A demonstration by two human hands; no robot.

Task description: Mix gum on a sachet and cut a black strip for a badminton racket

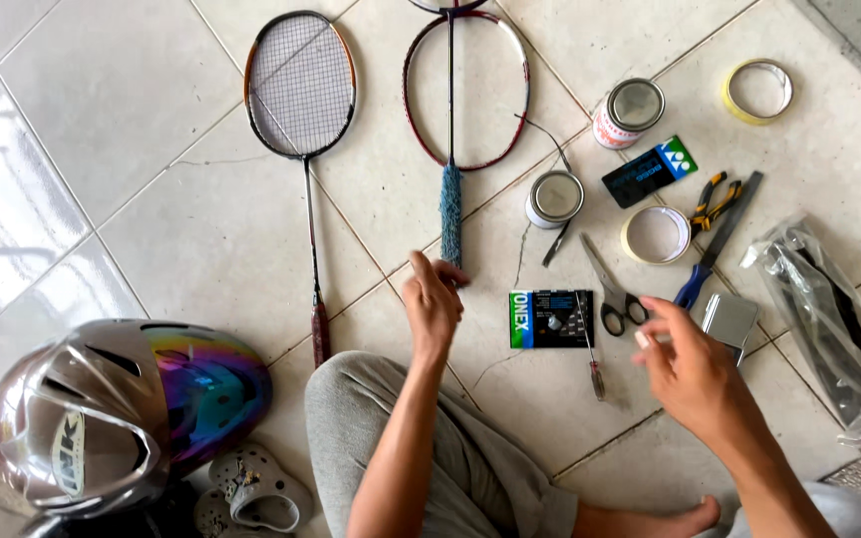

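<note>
1. Unstrung racket [462,90], dark red frame, blue towel-grip handle [451,212]: long axis near vertical in the head view, head pointing away from the person, handle butt toward the knees, flat on the tiled floor [151,199].
2. Left hand [432,299]: fingers loosely curled, tips at the butt end of the blue handle; whether pinching the grip or only touching it, cannot tell.
3. Right hand [688,364]: raised above the floor, fingers half spread and bent, thumb and forefinger close on a small pale bit (too small to identify).
4. Scissors [610,289]: just beyond the right fingertips, blades pointing away.
5. Small screwdriver [590,349]: between the two hands, lying over a black string packet [550,319], tip away from the person.
6. Strung racket [301,90], orange-black frame: left of the left fingers, parallel to item 1, head away.
7. Two tins, one grey [555,197], one red-and-white [628,112]: beyond the scissors, both with lids on, contents hidden.
8. Tape rolls, one white [656,234], one yellow [757,92]: beyond the right fingers, lying flat.
9. Pliers [715,204], blue-handled tool [719,244], small metal box [729,321] (shut): right of the scissors.
10. Clear plastic bag [829,319]: far right of the right hand, dark long items inside.
11. Helmet [122,408] with iridescent visor, sandals [256,490]: well left of the left arm.
</note>
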